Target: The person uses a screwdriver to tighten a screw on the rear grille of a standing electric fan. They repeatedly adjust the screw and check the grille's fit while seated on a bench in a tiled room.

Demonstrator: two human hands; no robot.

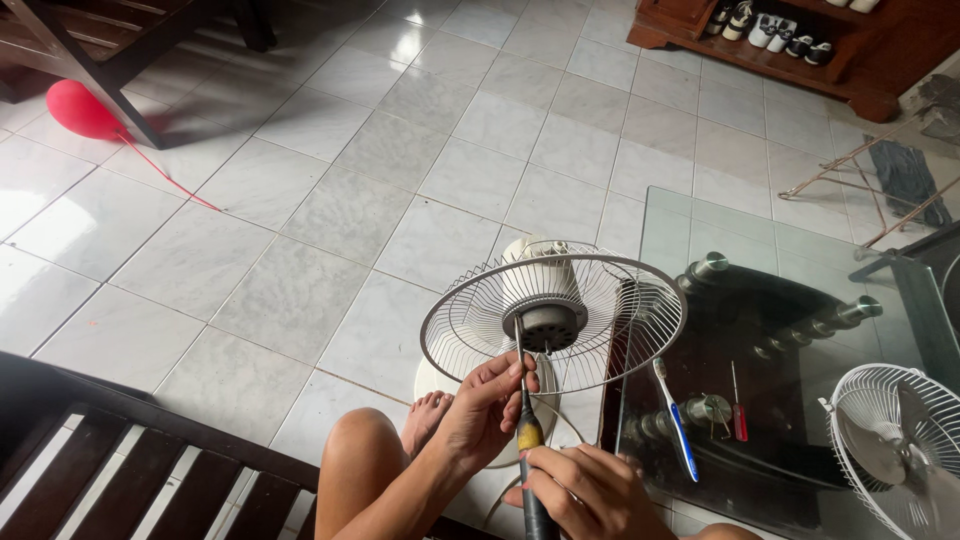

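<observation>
- We hold a screwdriver [524, 400] with both hands; its shaft runs up to the motor hub [546, 322] of a standing fan, at about 12 o'clock from the hands.
- The right hand [590, 492] has its grip clamped around the dark handle low in the frame, which we judge supplies the turning force.
- The left hand [487, 408] has its fingers closed lightly about the shaft just above the yellow collar, apparently to steady the tip against the hub (the tip's exact seat is too small to make out).
- The rear guard [553, 318], a round wire grille, remains on the fan and faces up toward us; no blade shows on the hub.
- The fan base [436, 384] rests on the floor at 12 o'clock from a bare foot [428, 414], which keeps the unit within arm's reach.
- A glass table [800, 260] stands at 3 o'clock from the fan. It carries a blue-and-white toothbrush [675, 420] and a small red-handled screwdriver [739, 412], laid just beside the work.
- A second white wire guard [895, 445] lies at the table's far right.
- The floor [340, 200] is pale marbled tile.
- A red balloon [82, 109] lies at 10 o'clock by dark wooden furniture; a wooden shoe rack [800, 45] stands at 1 o'clock.
</observation>
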